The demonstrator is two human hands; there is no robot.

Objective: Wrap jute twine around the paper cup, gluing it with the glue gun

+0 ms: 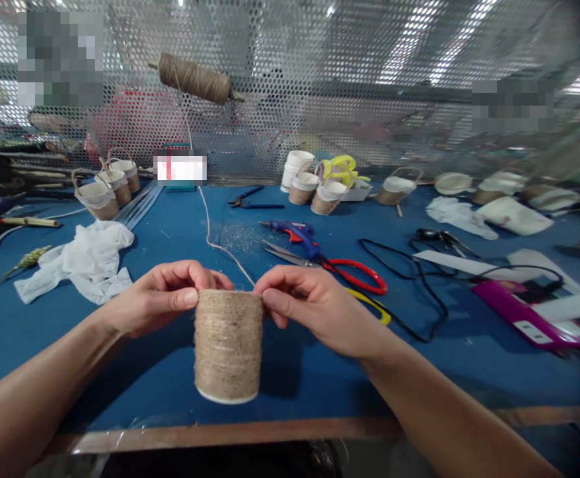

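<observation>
A cup wrapped in jute twine (228, 345) is held between my hands above the front of the blue table, with a white rim at its lower end. My left hand (163, 295) pinches its upper left edge, thumb in front and fingers behind. At the upper right edge, my right hand (314, 305) has thumb and forefinger closed on the twine (225, 251) where it meets the cup. From there the strand runs back and up to a twine spool (194, 78) on a rod at the mesh. Some fingertips are hidden behind the cup.
Just beyond my right hand lie a blue glue gun (297, 234), red-handled scissors (354, 273) and a black cable (434, 312). White cloth (83, 255) lies at left. Small baskets (98, 199), pliers (250, 199) and a perforated metal screen (290, 99) are farther back.
</observation>
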